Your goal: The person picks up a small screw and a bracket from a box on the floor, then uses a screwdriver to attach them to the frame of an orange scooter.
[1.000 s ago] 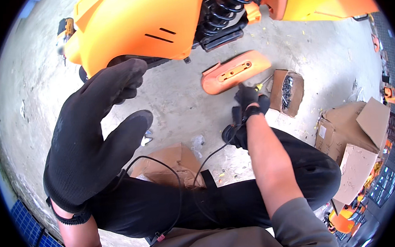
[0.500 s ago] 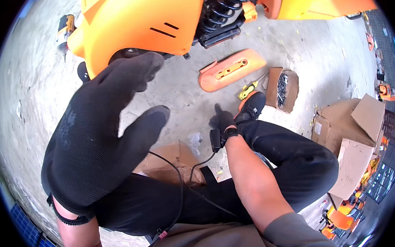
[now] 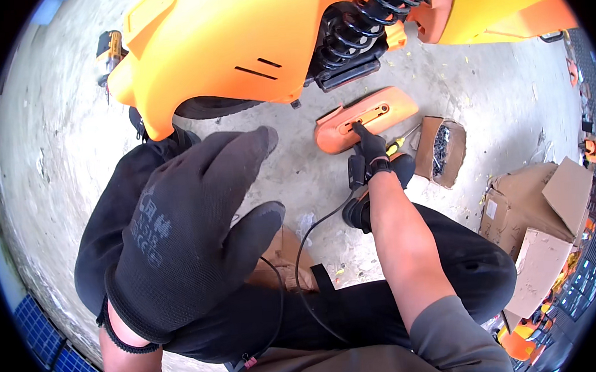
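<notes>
My left hand [image 3: 191,226], in a black knit glove, is raised close to the view. Its fingers and thumb are apart and nothing is between them. My right hand [image 3: 372,145], gloved the same way, reaches over the near edge of an orange plastic cover [image 3: 392,102] lying on the floor. One finger stretches onto the cover beside its slotted recess; whether it presses there I cannot tell. The other fingers are partly hidden. Just right of that hand is a yellow-handled screwdriver [image 3: 396,146], partly covered by the hand.
A large orange vehicle body [image 3: 235,46] with a black coil spring [image 3: 363,28] stands ahead. At far left is a cordless drill [image 3: 110,53]. To the right are a small carton of screws [image 3: 455,159] and a larger open cardboard box [image 3: 517,196]. A cable runs from my right wrist.
My right hand has moved forward from above the floor to the orange cover. My left hand has shifted right and lower, still open. The view has tilted slightly.
</notes>
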Demonstrator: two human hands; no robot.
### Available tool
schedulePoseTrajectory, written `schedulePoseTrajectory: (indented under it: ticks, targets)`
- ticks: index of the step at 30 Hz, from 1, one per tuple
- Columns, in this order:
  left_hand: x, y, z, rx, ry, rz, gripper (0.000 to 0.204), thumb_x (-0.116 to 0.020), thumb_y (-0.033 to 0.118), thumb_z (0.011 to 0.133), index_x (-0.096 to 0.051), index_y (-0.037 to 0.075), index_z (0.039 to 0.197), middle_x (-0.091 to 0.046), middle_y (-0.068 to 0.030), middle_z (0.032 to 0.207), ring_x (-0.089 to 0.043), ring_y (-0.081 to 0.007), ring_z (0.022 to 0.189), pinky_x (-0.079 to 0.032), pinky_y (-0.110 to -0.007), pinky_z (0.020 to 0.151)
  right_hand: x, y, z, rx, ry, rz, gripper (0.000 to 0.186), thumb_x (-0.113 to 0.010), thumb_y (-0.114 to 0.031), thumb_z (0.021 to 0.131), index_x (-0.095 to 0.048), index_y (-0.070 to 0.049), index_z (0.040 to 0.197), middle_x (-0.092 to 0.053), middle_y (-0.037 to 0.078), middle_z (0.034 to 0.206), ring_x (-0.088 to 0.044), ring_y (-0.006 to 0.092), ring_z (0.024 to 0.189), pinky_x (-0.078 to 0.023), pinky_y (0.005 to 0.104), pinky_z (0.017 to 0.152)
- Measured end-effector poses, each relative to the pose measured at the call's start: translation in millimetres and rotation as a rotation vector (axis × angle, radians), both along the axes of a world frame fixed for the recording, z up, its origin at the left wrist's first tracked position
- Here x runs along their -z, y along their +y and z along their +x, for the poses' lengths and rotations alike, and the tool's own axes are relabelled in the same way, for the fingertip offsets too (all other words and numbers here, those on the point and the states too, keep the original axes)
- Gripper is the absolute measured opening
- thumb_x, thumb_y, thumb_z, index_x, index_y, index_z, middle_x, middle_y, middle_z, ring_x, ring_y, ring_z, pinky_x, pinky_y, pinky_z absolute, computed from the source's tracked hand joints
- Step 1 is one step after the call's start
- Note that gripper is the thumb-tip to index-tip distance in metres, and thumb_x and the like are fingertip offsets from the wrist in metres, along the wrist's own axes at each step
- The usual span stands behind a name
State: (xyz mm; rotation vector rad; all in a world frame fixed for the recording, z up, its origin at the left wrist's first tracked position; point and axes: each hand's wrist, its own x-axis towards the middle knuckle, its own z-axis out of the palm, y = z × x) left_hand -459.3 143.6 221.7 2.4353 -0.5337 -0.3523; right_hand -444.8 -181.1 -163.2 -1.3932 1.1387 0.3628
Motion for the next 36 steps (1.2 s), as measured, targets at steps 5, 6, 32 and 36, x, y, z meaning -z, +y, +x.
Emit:
schedulePoseTrajectory:
  ticks: [5, 6, 32, 36]
  targets:
    - [11, -3, -4, 0.041, -0.007, -0.023, 0.055, -0.078, 0.01, 0.078, -0.059, 0.001, 0.129, -0.065, -0.0187, 0.116, -0.063, -0.037, 0.103, -0.05, -0.042, 0.09, -8, 5, -41, 0.313, -0.364, 0.647, 0.049, -0.079, -0.021, 0.086, -0.057, -0.006, 0.127, -0.064, 0.008, 0.12, -0.061, 0.0227, 0.113, -0.051, 0.0352, 0.097]
    - [13, -4, -3, 0.045, -0.007, -0.038, 0.054, -0.077, 0.012, 0.08, -0.058, 0.001, 0.129, -0.064, -0.0195, 0.118, -0.063, -0.0381, 0.104, -0.05, -0.042, 0.091, -23, 13, -45, 0.374, -0.437, 0.799, 0.052, -0.078, -0.02, 0.087, -0.055, -0.006, 0.13, -0.063, 0.008, 0.125, -0.06, 0.0239, 0.118, -0.05, 0.0372, 0.102]
    - [64, -60, -43, 0.339, -0.545, 0.247, 0.031, -0.06, 0.011, 0.084, -0.062, 0.005, 0.114, -0.065, -0.0114, 0.107, -0.065, -0.025, 0.098, -0.052, -0.037, 0.08, -237, -13, -55, -0.36, -0.854, -0.798, 0.027, -0.055, -0.027, 0.101, -0.054, -0.007, 0.119, -0.059, 0.009, 0.107, -0.062, 0.0206, 0.097, -0.055, 0.0357, 0.08]
    - [75, -48, -30, 0.229, -0.22, -0.022, 0.027, -0.06, 0.011, 0.085, -0.063, 0.004, 0.111, -0.067, -0.0165, 0.099, -0.066, -0.0345, 0.089, -0.052, -0.044, 0.074, -188, -22, -56, 0.306, -0.653, 0.025, 0.029, -0.058, -0.033, 0.1, -0.054, -0.008, 0.114, -0.055, 0.009, 0.098, -0.057, 0.0201, 0.082, -0.052, 0.0371, 0.071]
